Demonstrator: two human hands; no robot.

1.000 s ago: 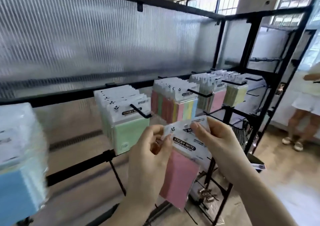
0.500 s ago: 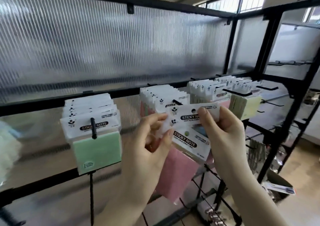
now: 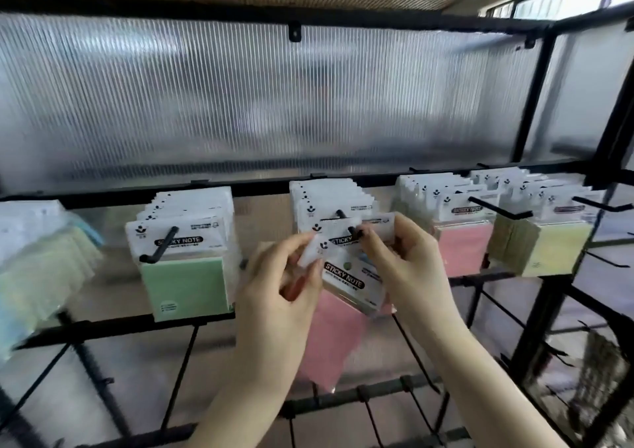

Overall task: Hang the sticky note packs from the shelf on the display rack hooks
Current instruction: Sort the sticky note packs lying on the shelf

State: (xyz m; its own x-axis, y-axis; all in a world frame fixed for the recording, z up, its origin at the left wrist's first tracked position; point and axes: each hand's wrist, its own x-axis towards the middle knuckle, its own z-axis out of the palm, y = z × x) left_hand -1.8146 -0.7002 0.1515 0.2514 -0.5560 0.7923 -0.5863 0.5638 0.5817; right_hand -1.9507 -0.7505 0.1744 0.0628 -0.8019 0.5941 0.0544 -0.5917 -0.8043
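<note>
Since the frame half a second before, both hands had lifted and closed in on the middle hook; the pink sticky note pack, earlier held below and in front of the hung packs, now had its white header up against the hook's tip. The camera view had tipped upward as well, showing more ceiling.

Left hand: thumb and forefinger pinched the header's left corner. Right hand: fingers curled round the header's right end, fingertips just beside the hook tip. Whether the hook had entered the hole could not be told.

Left of the left hand, the green packs hung on their own hook with a gap between. Right of the right hand, more pink packs hung close by. Below the hands, open black rack bars.
</note>
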